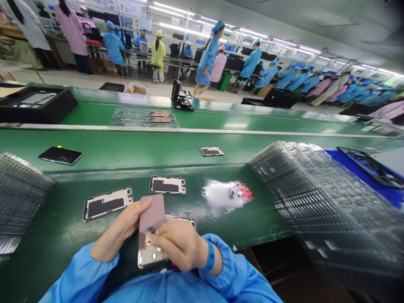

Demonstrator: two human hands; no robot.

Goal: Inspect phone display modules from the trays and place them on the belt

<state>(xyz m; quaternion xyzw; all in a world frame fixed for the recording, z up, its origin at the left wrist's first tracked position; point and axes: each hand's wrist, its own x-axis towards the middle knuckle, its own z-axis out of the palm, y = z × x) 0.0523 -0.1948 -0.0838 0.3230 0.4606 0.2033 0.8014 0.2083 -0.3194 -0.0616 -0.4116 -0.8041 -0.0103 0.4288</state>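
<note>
My left hand [130,219] grips a phone part [153,212] by its left edge. The part has a flat pinkish-brown upper face, and its lower end shows pale metal with small fittings. My right hand [180,243] is closed in a pinch over the lower half of that part; what lies between its fingertips is too small to make out. Partly behind my right hand lies another phone panel [193,221]. Two pale phone panels with dark patches, one at the left [108,203] and one farther back [168,185], rest on the green bench.
Stacked clear plastic trays stand at the right [293,185] and left [19,189]. A pile of clear bags with red bits [225,193] lies between. On the green belt are a dark phone [60,155], a phone panel [211,151] and a clear tray [132,117]. People work beyond.
</note>
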